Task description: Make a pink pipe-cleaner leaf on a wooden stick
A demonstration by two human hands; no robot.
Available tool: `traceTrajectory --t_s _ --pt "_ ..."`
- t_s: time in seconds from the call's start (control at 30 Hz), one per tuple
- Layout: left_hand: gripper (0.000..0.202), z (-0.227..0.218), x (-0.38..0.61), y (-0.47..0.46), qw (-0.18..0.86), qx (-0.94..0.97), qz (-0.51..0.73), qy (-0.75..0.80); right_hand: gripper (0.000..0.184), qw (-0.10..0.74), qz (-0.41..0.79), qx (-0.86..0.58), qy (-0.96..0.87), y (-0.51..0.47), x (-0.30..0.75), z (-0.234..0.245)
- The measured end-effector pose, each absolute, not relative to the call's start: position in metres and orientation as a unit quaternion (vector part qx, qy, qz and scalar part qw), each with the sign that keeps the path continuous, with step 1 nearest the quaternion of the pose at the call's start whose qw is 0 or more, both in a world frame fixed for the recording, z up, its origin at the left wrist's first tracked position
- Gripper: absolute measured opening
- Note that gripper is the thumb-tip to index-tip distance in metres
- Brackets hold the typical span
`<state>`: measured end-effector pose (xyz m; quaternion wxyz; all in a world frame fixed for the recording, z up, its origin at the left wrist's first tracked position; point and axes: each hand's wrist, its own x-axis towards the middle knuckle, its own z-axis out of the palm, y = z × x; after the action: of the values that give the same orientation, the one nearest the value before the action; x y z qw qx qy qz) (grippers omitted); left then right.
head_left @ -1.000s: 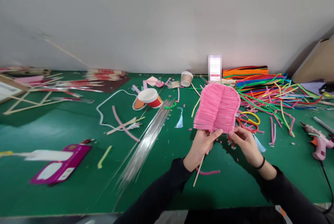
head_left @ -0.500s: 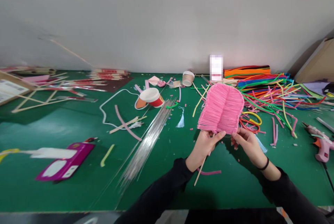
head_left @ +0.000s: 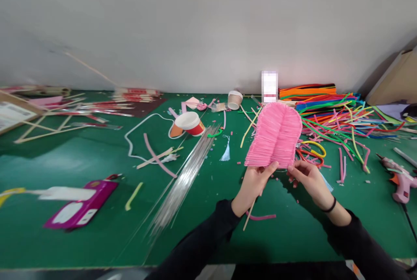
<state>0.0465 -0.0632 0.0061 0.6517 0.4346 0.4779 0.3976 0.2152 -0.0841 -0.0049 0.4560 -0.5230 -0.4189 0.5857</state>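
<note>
A pink fan-shaped piece [head_left: 275, 136] with a rounded top, a ridge down its middle and a fuzzy, pipe-cleaner-like surface is held up over the table. Its lower edge rests in my left hand [head_left: 256, 182], thumb in front and fingers behind. A thin wooden stick [head_left: 249, 217] comes out below that hand. At the lower right corner, my right hand [head_left: 308, 180] pinches the edge between thumb and fingers. Scissors [head_left: 314, 151] with yellow and red handles lie just beyond my right hand. A pink strip [head_left: 262, 217] lies under my left wrist.
Colourful pipe cleaners [head_left: 335, 115] pile up at the back right. A pink glue gun [head_left: 402, 178] lies far right. Left of my hands are thin clear rods [head_left: 185, 180], a paper cup [head_left: 190, 123], a blue tassel [head_left: 226, 149] and a purple device [head_left: 83, 204]. A grey partition [head_left: 195, 41] stands behind.
The pink fan-shaped piece has shifted slightly left and tilted a little. Both hands keep their hold on its lower edge.
</note>
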Motion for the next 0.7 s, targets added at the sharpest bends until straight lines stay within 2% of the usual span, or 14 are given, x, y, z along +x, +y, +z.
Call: traceTrajectory --t_s 0.13,0.33,0.7 --pt "0.038 0.001 0.041 -0.059 0.640 0.471 0.390 0.465 0.042 0.453 0.581 -0.519 -0.433 -0.085 0.216 -0.005" --pt "0.040 -0.001 0.036 -0.053 0.657 0.482 0.371 0.445 0.038 0.458 0.508 -0.543 -0.487 -0.085 0.219 -0.012" --pt "0.036 -0.004 0.035 -0.051 0.647 0.488 0.374 0.452 0.038 0.479 0.551 -0.525 -0.438 -0.086 0.216 -0.008"
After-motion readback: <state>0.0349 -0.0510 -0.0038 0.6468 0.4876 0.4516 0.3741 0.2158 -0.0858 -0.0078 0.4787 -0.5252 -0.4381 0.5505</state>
